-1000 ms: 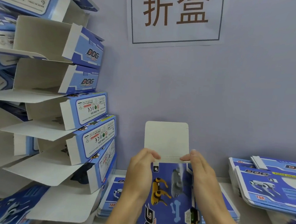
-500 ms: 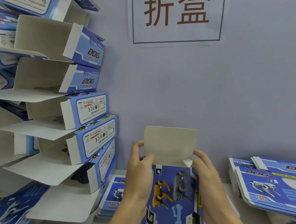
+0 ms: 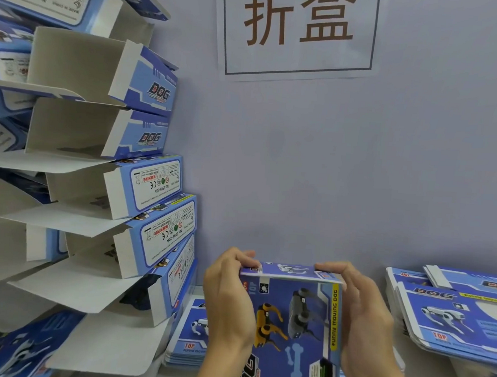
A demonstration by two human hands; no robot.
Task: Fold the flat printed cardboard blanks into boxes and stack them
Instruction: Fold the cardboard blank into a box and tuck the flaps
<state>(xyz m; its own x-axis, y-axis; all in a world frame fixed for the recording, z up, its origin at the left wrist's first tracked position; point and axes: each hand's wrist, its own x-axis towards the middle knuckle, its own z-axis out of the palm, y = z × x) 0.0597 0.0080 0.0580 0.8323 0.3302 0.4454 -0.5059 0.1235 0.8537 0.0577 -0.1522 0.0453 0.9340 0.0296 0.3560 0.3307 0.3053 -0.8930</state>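
I hold a blue printed dog box upright in front of me, low in the middle of the view. Its top flap lies folded down flat over the opening. My left hand grips the box's left side, fingers curled over the flap's left corner. On the opposite side my right hand grips the box, fingertips pressing on the flap's right corner. A tall leaning stack of folded boxes with open white flaps fills the left side.
A pile of flat blanks lies on the table at the right. Another low pile of flat blanks sits behind my left hand. A white sign with brown characters hangs on the grey-blue wall.
The white top flap stood upright a second ago; my fingers have pushed it forward and down, and it now lies closed over the box top.
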